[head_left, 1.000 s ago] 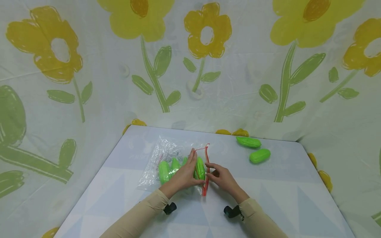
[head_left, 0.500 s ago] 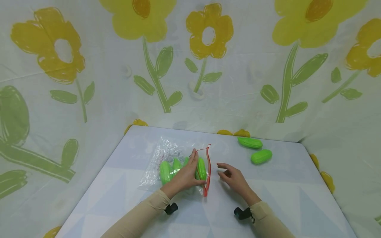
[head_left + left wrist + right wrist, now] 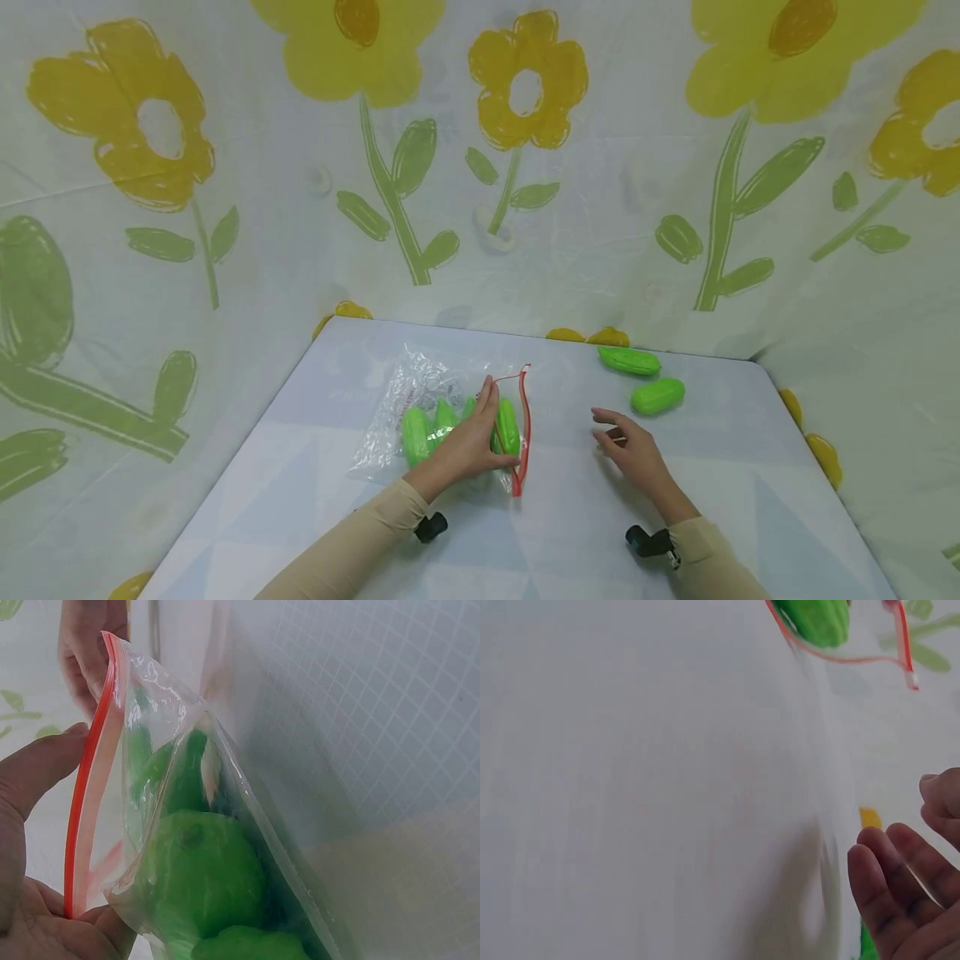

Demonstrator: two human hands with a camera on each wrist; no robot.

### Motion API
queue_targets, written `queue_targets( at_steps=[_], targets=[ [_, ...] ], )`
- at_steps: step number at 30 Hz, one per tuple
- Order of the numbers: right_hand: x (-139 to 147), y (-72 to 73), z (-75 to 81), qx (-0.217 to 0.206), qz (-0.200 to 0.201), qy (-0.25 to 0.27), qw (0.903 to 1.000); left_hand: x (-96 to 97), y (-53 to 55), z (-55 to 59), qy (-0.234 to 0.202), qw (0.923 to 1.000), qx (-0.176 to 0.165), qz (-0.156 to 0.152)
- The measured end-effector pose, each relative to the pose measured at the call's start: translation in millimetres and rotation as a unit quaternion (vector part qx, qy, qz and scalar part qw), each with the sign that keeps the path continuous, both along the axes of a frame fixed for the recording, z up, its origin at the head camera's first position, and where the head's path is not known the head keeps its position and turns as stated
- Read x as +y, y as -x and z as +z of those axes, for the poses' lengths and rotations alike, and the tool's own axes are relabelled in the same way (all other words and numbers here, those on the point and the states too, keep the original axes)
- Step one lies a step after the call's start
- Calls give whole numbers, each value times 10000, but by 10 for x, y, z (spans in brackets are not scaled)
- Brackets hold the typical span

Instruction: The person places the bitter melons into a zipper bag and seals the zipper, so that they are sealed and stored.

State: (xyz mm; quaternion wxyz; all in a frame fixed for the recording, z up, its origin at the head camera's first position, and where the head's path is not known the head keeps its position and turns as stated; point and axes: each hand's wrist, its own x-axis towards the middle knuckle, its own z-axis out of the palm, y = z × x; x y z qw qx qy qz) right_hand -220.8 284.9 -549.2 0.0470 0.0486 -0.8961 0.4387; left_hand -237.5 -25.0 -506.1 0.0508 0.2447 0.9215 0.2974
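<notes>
A clear zip bag (image 3: 415, 371) with a red zip strip (image 3: 527, 417) lies on the table, its mouth gaping to the right. Several green vegetable-shaped pieces (image 3: 415, 433) are inside, one (image 3: 507, 427) close to the mouth. My left hand (image 3: 468, 442) rests at the mouth, fingers fairly straight and thumb spread; in the left wrist view the thumb (image 3: 45, 765) touches the red strip. It partly hides the contents. My right hand (image 3: 633, 450) hovers over the table, right of the bag, with relaxed fingers (image 3: 870, 889) and nothing in them.
Two more green vegetable-shaped pieces, a pointed one (image 3: 630, 360) and a rounded one (image 3: 657, 396), lie at the table's back right. A flower-printed curtain (image 3: 585, 217) surrounds the pale table (image 3: 300, 517). A small black camera (image 3: 648, 542) sits at each wrist.
My right hand has left the bag's red strip and moved right, toward the two loose green pieces. The left hand stays at the bag's mouth.
</notes>
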Motion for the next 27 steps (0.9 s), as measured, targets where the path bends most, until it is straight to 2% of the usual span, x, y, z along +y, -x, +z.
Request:
queue_targets(
  at_steps=[10,15,23,27],
  targets=[
    [386,-9,48,185,-458,-425,9979,-3,-6,16,73,10000,-28,9],
    [516,3,52,258,-754,-479,9957,-5,-3,17,57,10000,-13,-17],
    [616,92,56,-129,-1462,-342,9886,-4,9,-3,95,10000,27,-1],
    [641,133,42,-162,-1731,-235,9845,-4,14,-20,59,10000,41,-33]
  ],
)
